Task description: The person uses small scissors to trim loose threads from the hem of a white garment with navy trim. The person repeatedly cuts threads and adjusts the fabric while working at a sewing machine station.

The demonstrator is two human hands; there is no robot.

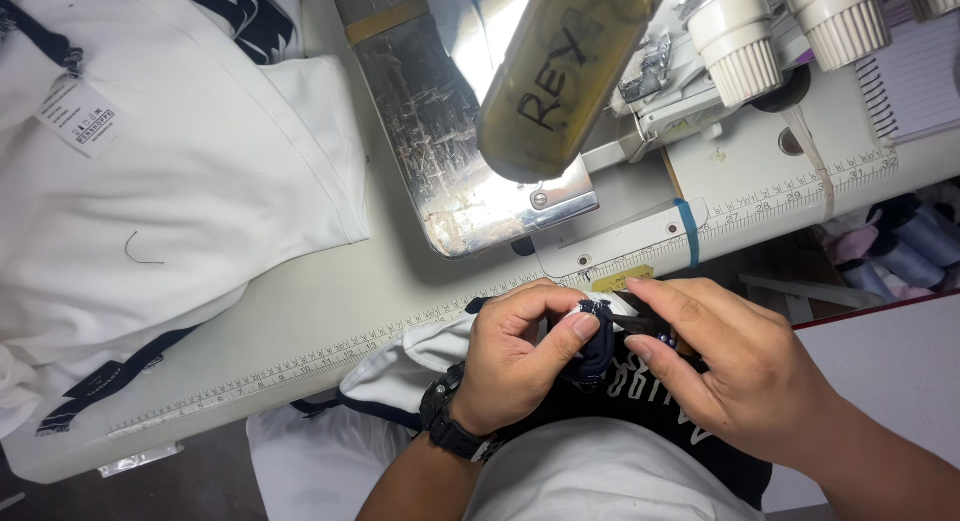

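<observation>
My left hand (515,356), with a black watch on its wrist, pinches a folded dark navy fabric edge (597,349) of a white and navy garment (420,356) lying in my lap. My right hand (725,366) grips a small dark tool (645,324), a thread snip or similar, with its tip at that same fabric edge. Both hands are close together at the near edge of the sewing table (330,311). The tool's exact shape is mostly hidden by my fingers.
A sewing machine (560,71) with a shiny metal plate (440,131) stands at the back centre. White garments with navy trim (160,171) are heaped on the left. Thread cones (740,41) stand at top right, with more spools (900,251) lower right. A ruler scale (330,346) runs along the table edge.
</observation>
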